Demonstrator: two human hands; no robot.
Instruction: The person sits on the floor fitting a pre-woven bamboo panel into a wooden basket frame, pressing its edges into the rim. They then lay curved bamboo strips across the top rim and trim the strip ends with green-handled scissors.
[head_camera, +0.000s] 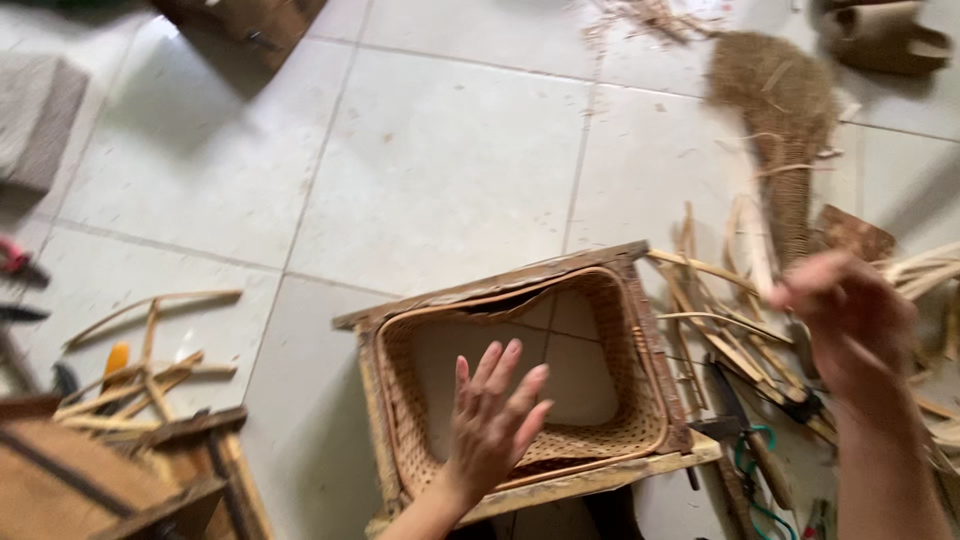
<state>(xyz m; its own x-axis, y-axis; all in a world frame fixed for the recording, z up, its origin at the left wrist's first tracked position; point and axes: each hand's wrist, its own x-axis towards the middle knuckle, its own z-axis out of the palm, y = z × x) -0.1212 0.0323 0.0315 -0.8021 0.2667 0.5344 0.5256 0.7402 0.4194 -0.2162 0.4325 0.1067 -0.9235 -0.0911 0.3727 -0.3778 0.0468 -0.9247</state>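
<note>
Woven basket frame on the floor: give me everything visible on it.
The basket frame is a squarish wooden frame with a tan woven cane band running inside it; the middle is open, so the pale floor tiles show through. The wood looks rough and unfinished. It sits tilted on the tiles, near the bottom middle of the view. The left hand, fingers spread, lies over its near woven edge. Cane strips lie against its right side.

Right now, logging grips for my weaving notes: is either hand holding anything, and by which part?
The left hand is open, fingers spread over the woven basket frame, holding nothing. The right hand is too blurred to tell.
</note>
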